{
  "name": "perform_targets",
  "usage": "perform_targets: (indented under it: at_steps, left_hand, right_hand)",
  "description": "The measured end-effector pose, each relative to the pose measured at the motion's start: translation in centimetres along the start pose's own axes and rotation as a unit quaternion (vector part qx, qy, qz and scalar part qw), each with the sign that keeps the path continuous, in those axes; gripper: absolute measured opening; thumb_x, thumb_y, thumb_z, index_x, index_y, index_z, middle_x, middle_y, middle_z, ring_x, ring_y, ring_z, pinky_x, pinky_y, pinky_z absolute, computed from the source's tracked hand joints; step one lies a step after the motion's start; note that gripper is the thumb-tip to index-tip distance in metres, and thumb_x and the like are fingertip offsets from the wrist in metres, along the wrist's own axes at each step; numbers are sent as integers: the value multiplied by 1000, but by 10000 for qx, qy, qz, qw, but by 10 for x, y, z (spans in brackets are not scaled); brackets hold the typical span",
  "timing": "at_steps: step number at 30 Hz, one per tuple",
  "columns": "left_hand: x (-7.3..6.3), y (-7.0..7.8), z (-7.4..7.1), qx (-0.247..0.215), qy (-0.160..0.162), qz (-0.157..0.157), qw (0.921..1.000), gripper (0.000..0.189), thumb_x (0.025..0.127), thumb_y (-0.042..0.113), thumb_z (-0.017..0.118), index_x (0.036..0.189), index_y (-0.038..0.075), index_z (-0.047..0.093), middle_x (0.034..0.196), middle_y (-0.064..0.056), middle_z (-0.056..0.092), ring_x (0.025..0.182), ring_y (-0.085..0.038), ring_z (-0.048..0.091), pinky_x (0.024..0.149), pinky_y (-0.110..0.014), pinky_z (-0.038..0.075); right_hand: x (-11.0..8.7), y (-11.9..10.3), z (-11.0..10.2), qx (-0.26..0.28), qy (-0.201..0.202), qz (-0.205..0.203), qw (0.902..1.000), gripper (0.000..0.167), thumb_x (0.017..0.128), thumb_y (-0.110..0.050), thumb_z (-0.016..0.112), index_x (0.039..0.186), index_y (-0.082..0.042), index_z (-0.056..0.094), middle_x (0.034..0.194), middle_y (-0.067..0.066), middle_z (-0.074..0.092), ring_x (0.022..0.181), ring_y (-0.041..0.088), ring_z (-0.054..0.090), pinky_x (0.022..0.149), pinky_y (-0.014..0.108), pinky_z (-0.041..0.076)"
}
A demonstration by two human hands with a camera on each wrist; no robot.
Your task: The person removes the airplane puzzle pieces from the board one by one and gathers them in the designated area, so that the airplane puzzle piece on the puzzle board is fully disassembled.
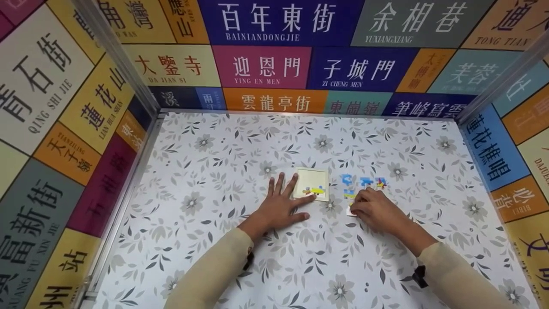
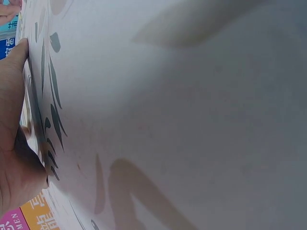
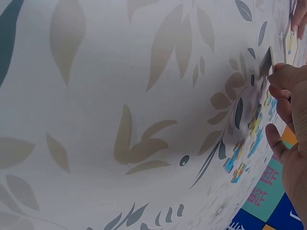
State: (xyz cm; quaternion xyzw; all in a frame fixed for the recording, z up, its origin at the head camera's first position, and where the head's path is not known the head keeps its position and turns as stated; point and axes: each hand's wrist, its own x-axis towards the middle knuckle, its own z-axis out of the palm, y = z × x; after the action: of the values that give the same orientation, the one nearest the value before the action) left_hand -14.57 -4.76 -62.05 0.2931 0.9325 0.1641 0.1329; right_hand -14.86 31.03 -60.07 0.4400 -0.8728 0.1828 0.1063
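Note:
A small square puzzle tray [image 1: 309, 177] lies on the table, with yellow and orange puzzle pieces [image 1: 318, 190] along its lower edge. My left hand [image 1: 281, 208] lies spread beside it, its index finger reaching over the tray's lower rim. In the left wrist view, part of the left hand [image 2: 13, 139] shows at the edge. To the right, my right hand [image 1: 379, 210] pinches a puzzle piece with a white part showing [image 1: 350, 211]. The right wrist view shows that piece [image 3: 266, 63] tilted up from the table, between thumb and fingers. Its picture is mostly hidden.
Several loose blue and yellow puzzle pieces [image 1: 346, 179] lie beyond the right hand; one with red [image 1: 381, 183] is farthest right. A floral cloth [image 1: 240, 141] covers the table. Panels with printed street names [image 1: 261, 66] stand behind and at both sides.

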Motion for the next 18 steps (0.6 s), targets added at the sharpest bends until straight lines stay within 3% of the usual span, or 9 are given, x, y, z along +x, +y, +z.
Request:
perform_targets:
  at_steps: [18]
  left_hand:
    - [0,-1,2,155,19,37,9999,64,111,73,41,171,53,32,187,-19,-3,168,-60,-9,134,-78,-1]
  right_hand:
    - [-2,1,5,-40,204,-215,9996,21,84,5,86,87,-16,84,88,2,65,79,19,53,66,36,44]
